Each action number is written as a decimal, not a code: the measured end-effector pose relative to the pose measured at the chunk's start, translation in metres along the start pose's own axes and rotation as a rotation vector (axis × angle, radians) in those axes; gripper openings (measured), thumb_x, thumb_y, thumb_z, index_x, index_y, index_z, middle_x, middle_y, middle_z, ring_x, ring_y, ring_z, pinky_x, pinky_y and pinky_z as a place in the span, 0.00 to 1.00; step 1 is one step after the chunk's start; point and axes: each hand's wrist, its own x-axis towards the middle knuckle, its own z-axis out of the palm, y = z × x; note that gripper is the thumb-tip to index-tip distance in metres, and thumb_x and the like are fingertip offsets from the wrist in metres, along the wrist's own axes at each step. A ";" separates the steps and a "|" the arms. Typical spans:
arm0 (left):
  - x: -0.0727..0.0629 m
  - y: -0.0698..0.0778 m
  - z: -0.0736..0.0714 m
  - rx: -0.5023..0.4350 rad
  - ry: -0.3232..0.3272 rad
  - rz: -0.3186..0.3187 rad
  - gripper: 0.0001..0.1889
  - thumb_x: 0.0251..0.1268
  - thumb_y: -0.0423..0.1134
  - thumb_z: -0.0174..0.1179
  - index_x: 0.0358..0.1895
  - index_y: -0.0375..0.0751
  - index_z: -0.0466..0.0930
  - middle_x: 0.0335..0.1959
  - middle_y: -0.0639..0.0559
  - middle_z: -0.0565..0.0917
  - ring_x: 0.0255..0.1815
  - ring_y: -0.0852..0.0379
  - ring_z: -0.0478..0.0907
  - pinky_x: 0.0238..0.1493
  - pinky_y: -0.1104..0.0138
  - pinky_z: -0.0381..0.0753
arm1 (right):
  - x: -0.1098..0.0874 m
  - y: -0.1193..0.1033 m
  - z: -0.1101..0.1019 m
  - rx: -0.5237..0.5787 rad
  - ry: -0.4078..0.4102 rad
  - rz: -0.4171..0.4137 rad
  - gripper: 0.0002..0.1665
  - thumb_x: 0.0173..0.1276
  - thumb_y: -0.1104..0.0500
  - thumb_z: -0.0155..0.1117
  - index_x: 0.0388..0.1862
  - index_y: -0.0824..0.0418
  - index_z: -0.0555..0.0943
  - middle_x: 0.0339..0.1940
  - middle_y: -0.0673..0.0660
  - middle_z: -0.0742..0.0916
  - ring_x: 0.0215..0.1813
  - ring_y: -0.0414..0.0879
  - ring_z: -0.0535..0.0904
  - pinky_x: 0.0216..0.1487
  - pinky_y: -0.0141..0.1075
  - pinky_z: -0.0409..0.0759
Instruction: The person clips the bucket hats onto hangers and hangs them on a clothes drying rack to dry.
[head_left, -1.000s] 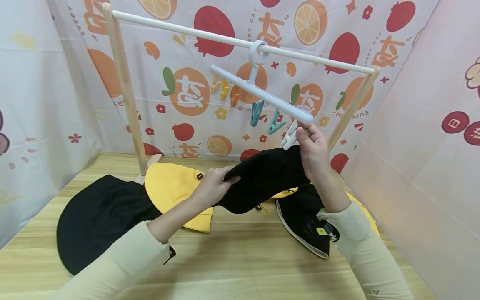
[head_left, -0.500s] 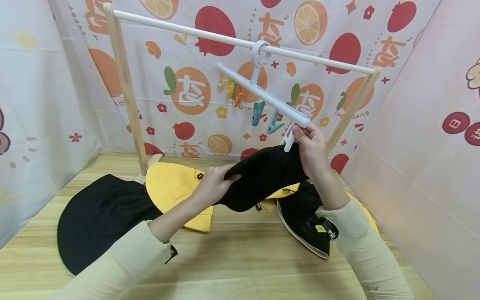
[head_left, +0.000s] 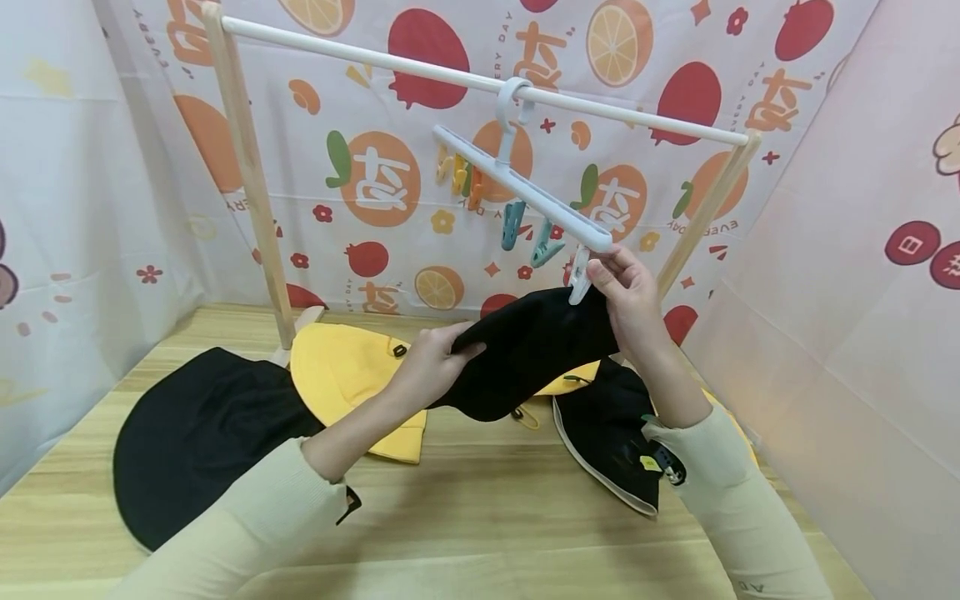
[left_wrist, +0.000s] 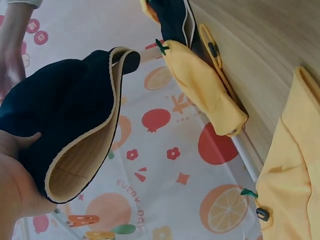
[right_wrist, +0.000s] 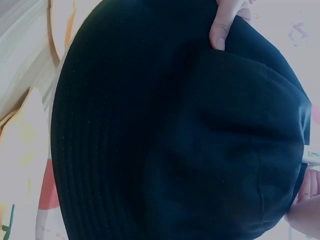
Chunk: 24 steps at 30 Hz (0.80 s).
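A black bucket hat [head_left: 525, 350] with a cream striped lining [left_wrist: 80, 167] is held up in the air below a pale blue clip hanger [head_left: 525, 187]. My left hand [head_left: 431, 367] pinches the hat's brim at its left side, thumb on the black cloth. At the hanger's right end, my right hand [head_left: 633, 304] grips the white clothespin [head_left: 580, 275] between thumb and fingers, close against the hat's upper edge. The clothespin's lower tip overlaps that edge, also in the right wrist view. My right fingertips are partly hidden behind the clothespin and hanger end.
The hanger hooks over a white rod [head_left: 360, 58] on a wooden stand [head_left: 251, 183]. Yellow, orange and teal clothespins [head_left: 513, 225] hang along it. Black-and-yellow hats lie on the wooden table [head_left: 450, 525]: a black brim [head_left: 210, 433] at left, another hat [head_left: 607, 433] at right.
The hanger's right end has shifted slightly left with my right hand. The white clothespin has turned more upright, its tip now over the hat's edge. My left hand stays almost still.
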 end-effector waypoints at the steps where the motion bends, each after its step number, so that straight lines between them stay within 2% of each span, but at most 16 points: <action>1: 0.000 -0.001 0.001 -0.006 -0.003 0.001 0.09 0.60 0.27 0.58 0.43 0.32 0.81 0.39 0.42 0.83 0.41 0.50 0.80 0.41 0.61 0.78 | 0.000 0.000 -0.001 -0.008 -0.006 0.000 0.10 0.70 0.69 0.49 0.48 0.65 0.73 0.47 0.53 0.78 0.50 0.46 0.68 0.59 0.34 0.64; 4: -0.001 -0.004 0.004 -0.023 -0.021 -0.004 0.09 0.60 0.27 0.58 0.44 0.32 0.81 0.40 0.42 0.83 0.42 0.50 0.80 0.43 0.61 0.77 | -0.001 0.001 -0.005 -0.014 -0.031 0.004 0.12 0.71 0.67 0.48 0.51 0.68 0.73 0.49 0.56 0.77 0.52 0.47 0.67 0.60 0.36 0.62; 9: -0.004 -0.005 0.015 -0.040 -0.094 -0.035 0.11 0.62 0.31 0.58 0.46 0.34 0.80 0.43 0.43 0.82 0.44 0.51 0.79 0.46 0.61 0.76 | -0.002 0.005 -0.011 -0.052 -0.055 0.042 0.22 0.73 0.65 0.43 0.61 0.77 0.63 0.58 0.60 0.70 0.57 0.48 0.63 0.64 0.38 0.56; 12: -0.005 -0.003 0.024 -0.039 -0.145 -0.060 0.12 0.63 0.33 0.58 0.48 0.34 0.78 0.44 0.43 0.81 0.45 0.50 0.78 0.47 0.60 0.75 | -0.001 0.008 -0.015 -0.079 -0.043 0.071 0.24 0.74 0.64 0.42 0.63 0.77 0.61 0.60 0.61 0.69 0.58 0.49 0.63 0.65 0.39 0.55; 16: -0.006 0.002 0.036 -0.057 -0.267 -0.107 0.18 0.65 0.38 0.57 0.56 0.34 0.72 0.49 0.44 0.78 0.49 0.51 0.76 0.49 0.60 0.73 | 0.004 0.016 -0.021 -0.108 0.008 0.108 0.24 0.74 0.62 0.42 0.62 0.78 0.62 0.50 0.54 0.76 0.53 0.45 0.68 0.63 0.39 0.58; 20: -0.007 0.008 0.045 -0.066 -0.413 -0.130 0.26 0.65 0.45 0.56 0.63 0.37 0.64 0.55 0.46 0.75 0.51 0.54 0.74 0.50 0.62 0.73 | 0.012 0.026 -0.028 -0.099 0.079 0.114 0.19 0.75 0.62 0.40 0.55 0.76 0.67 0.38 0.48 0.80 0.44 0.42 0.72 0.56 0.35 0.64; 24: -0.009 0.008 0.046 -0.114 -0.487 -0.140 0.27 0.67 0.44 0.54 0.66 0.38 0.61 0.61 0.46 0.70 0.50 0.54 0.76 0.46 0.66 0.75 | 0.020 0.035 -0.039 -0.063 0.135 0.120 0.13 0.75 0.62 0.40 0.47 0.69 0.72 0.35 0.49 0.81 0.42 0.42 0.73 0.51 0.35 0.67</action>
